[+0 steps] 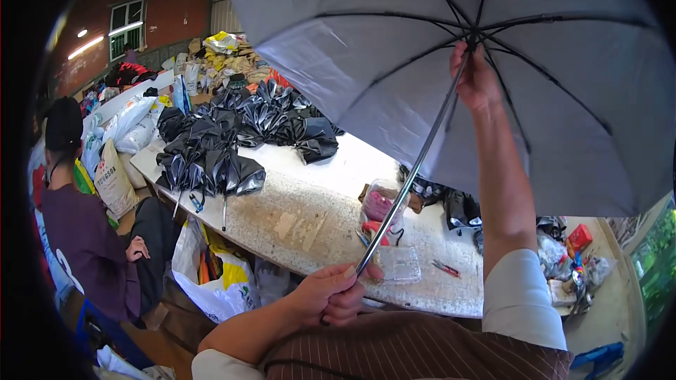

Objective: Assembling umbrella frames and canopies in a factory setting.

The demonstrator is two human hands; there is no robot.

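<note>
An opened umbrella (591,148) with a silver-grey inside and dark ribs fills the upper right, tilted. Its metal shaft (422,151) slants from the ribs' hub down to my waist. My left hand (329,297) is closed round the shaft's lower end; the end itself is hidden in the fist. Higher up, my right hand (479,79) reaches to the hub, its fingers closed round the shaft where the ribs meet. Behind the shaft, a clear plastic tub (384,200) with pink contents and a clear shallow box (399,264) sit on the worktable (296,214).
Several folded dark umbrellas (246,119) are heaped on the table's left half. Red-handled pliers (446,268) lie near its front edge. A white bag (211,274) hangs below. A person (88,239) sits at the left. Clear bags and a red box (579,237) stand at the right.
</note>
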